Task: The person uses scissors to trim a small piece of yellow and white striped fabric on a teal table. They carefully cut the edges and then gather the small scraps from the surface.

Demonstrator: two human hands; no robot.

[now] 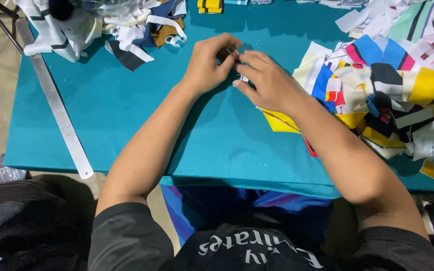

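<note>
Both hands meet mid-table: left hand point(208, 64), right hand point(267, 83), fingers pinching small fabric scrap point(242, 78).

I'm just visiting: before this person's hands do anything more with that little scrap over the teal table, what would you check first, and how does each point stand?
1. Left hand and right hand both meet on the small white fabric scrap: ok.
2. Scrap's shape and how it is gripped: cannot tell, fingers hide it.
3. Bare teal tablecloth beneath the hands: ok.
4. Heap of multicoloured fabric pieces touches the right forearm: not ok.
5. Long flat metal ruler lies apart at the left edge: ok.
</note>
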